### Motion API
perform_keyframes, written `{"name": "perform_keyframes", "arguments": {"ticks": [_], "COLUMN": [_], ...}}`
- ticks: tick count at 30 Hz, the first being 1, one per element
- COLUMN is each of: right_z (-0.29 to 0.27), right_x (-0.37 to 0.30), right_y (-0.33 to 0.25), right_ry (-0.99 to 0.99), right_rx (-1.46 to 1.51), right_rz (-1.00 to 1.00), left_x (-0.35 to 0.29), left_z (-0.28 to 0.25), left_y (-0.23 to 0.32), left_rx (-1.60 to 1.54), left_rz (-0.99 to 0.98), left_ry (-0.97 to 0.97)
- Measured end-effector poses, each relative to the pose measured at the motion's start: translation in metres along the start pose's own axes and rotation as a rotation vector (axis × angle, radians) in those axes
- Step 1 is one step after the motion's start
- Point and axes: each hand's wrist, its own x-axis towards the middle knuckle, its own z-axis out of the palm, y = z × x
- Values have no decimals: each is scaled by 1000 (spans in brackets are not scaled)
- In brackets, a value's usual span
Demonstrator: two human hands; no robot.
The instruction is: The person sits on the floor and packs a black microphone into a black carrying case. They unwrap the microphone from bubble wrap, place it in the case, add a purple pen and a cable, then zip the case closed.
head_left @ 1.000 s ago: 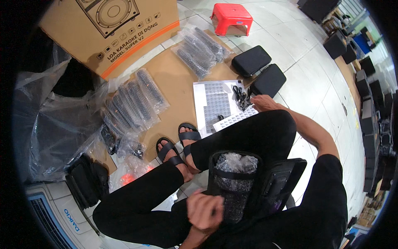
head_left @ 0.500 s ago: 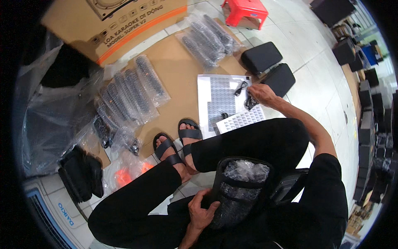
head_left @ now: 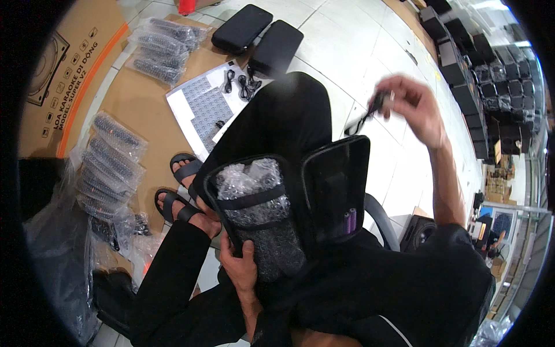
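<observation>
An unzipped black case (head_left: 332,168) lies spread across my lap. Its left half holds bubble-wrapped items (head_left: 269,246) and a crinkled clear plastic bag (head_left: 245,176) beneath black straps (head_left: 254,198). Two purple cylindrical batteries (head_left: 350,221) sit in the right half. My left hand (head_left: 240,269) grips the case's left edge, thumb resting on the inside. Raised over the floor beyond the right half, my right hand (head_left: 410,110) pinches a small bundled black cable (head_left: 378,103). More black cables (head_left: 245,89) rest on printed sheets (head_left: 202,107) past my knee.
Two closed black cases (head_left: 277,49) stand on the tiles ahead. Bubble-wrapped long items (head_left: 113,165) lie on flat cardboard (head_left: 141,115) at left, beside a large printed carton (head_left: 81,75). A speaker (head_left: 419,234) is at right; stacked black boxes (head_left: 462,81) line the far right.
My right hand has lifted from the printed sheets and swung right with a cable in it. The view has turned right, showing more of the case's right half. My left hand still grips the case.
</observation>
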Motion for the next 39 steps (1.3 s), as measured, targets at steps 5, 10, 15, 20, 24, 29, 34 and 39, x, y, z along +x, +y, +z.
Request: {"name": "perform_keyframes", "arguments": {"ticks": [5,10,15,20,24,29,34,39], "right_z": [31,56,70,75,61,76,94,109], "right_x": [-70,-86,-97,-106,-91,-50,2,70], "right_y": [-3,-1,13,20,3,-19,-12,1], "right_ry": [-230,-176,-245,-298,-145,119,163,113], "right_rx": [-311,-479,-505,-663,-589,-465,-497,-603], "right_rz": [93,95,92,-2,44,-127,-375,-435], "left_x": [-2,-6,-9,-9,-8,-12,-48,-118], "left_z": [1,2,1,10,14,-4,-73,-184], "left_y": [-1,-2,-4,-2,2,7,44,100], "left_rx": [34,-90,-95,-95,-28,70,239,346], "left_rz": [81,120,108,134,74,159,290,509], "left_ry": [2,-18,-26,-2,-6,91,295,857]}}
